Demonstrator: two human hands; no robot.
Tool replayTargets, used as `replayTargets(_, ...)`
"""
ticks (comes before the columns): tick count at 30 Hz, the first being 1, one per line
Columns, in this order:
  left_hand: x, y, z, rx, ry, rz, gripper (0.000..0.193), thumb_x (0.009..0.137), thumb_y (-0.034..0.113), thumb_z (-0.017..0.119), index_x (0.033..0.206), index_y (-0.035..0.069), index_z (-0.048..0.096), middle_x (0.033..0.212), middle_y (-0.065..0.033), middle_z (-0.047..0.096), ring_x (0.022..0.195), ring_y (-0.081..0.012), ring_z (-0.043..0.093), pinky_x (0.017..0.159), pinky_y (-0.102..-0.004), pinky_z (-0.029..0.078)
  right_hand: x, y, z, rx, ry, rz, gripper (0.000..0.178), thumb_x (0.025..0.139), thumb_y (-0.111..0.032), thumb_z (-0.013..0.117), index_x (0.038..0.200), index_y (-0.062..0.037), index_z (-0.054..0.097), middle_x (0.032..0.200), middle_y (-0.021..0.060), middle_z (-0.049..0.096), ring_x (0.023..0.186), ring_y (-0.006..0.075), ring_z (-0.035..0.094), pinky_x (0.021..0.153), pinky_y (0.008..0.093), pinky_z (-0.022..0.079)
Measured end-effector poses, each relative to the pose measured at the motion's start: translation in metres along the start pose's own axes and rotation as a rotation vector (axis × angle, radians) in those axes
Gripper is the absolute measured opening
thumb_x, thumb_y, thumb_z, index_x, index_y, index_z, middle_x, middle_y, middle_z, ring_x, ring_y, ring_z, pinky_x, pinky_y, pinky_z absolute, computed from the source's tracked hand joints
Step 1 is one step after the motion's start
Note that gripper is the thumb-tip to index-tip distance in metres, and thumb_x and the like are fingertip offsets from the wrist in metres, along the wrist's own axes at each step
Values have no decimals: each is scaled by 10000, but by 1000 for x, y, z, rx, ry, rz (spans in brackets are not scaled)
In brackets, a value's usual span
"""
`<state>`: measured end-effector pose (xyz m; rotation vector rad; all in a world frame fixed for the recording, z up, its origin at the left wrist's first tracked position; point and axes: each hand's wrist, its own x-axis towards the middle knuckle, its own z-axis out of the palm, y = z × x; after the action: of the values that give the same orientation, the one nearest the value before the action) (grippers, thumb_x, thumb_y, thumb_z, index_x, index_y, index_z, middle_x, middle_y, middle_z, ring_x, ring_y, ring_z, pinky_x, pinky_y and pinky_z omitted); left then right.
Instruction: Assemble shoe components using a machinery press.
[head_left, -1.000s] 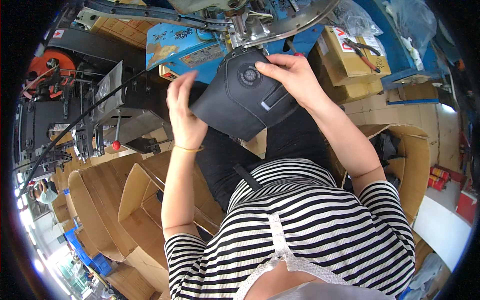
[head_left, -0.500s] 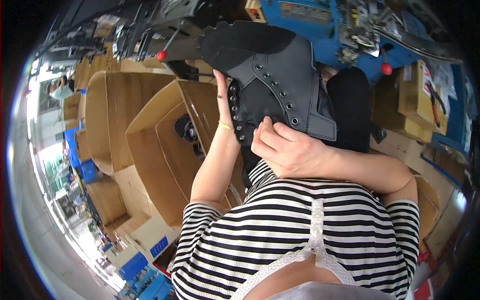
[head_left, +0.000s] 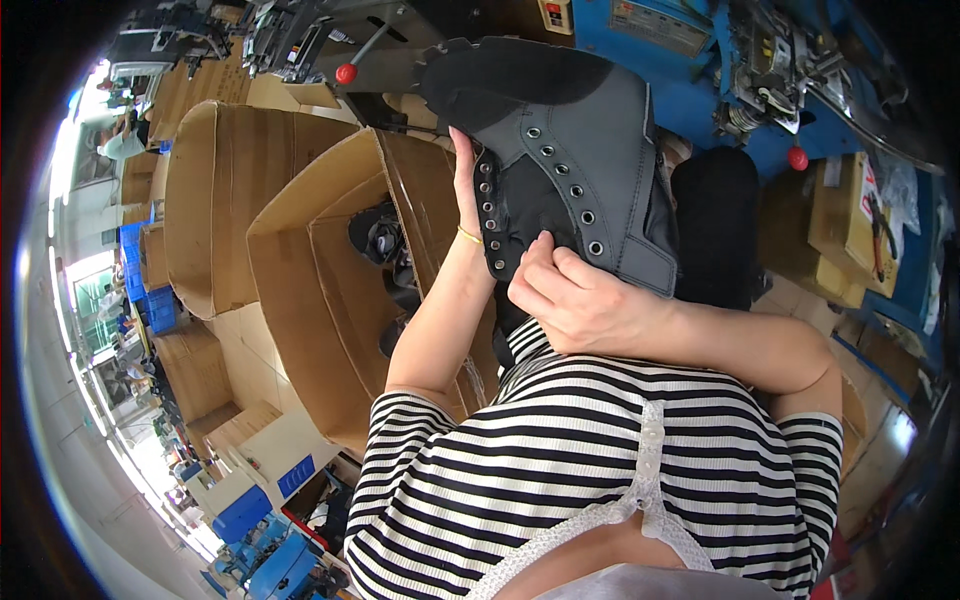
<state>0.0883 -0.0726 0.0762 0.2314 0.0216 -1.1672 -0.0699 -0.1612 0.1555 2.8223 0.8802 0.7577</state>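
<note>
A black and dark grey boot upper lies across my lap, its dark toe end pointing away and to the left. Metal eyelets run in two rows beside the black tongue. My left hand supports it from the left; the thumb lies along the edge by one eyelet row and the other fingers are hidden under the boot upper. On the tongue near the opening, my right hand is closed, thumb and forefinger pinched together at the black material. The exact spot between those fingertips is partly covered.
An open cardboard box with dark pieces inside stands at my left, and another carton is beyond it. Ahead is a blue machine with a red-knobbed lever. A smaller box sits at the right.
The view has turned slightly, shifting the surroundings. The boot upper and both hands appear a little farther right in the picture; both hands keep nearly the same places on it.
</note>
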Motion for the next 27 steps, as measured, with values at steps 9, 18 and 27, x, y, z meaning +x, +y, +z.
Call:
replayTargets(9,2,12,6,282,186,187,815,908,706,385,1341,21,474,1298,-152,558,1154,-268,578,976,-411,493,-1,-13,16,-48,75,95,251,764,-134,603,905,56,688,902,104,617,940,251,624,771,276,501)
replayTargets(18,-1,34,14,490,531,605,476,902,404,667,1082,-34,620,1079,-100,680,954,-184,662,849,-326,540,-29,10,14,476,291,487,495,752,-184,685,1208,-15,594,1258,159,568,1188,293,552,994,448,421)
replayTargets(27,-1,34,20,642,642,512,467,906,354,679,1137,-46,613,1107,-106,678,947,-198,661,852,-331,534,-82,33,66,1180,359,1478,231,963,-187,602,1064,13,661,795,-30,598,743,18,487,643,190,399)
